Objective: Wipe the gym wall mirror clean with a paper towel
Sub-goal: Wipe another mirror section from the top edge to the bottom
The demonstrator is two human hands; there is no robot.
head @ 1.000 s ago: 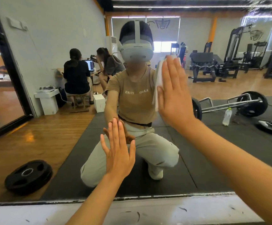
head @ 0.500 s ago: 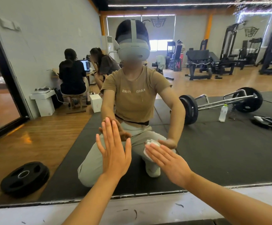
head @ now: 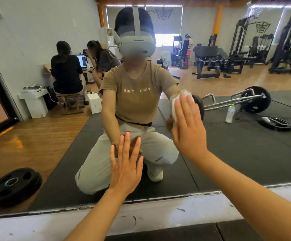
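The wall mirror point(head: 245, 145) fills most of the view and reflects a crouching person and the gym behind. My left hand point(head: 125, 166) lies flat against the glass low in the middle, fingers straight and spread. My right hand point(head: 188, 126) presses a crumpled white paper towel point(head: 177, 100) flat against the mirror, up and to the right of the left hand. Straight fingers cover most of the towel; its top and left edge stick out.
A scuffed white ledge point(head: 158, 213) runs under the mirror's bottom edge, with black floor mat point(head: 236, 232) below it. The reflection shows a weight plate, a barbell, a bottle, gym machines and two seated people at a desk.
My right hand swept the towel down from face height to near the mirror's bottom, then back up and right to mid height. My left hand stayed flat on the glass.
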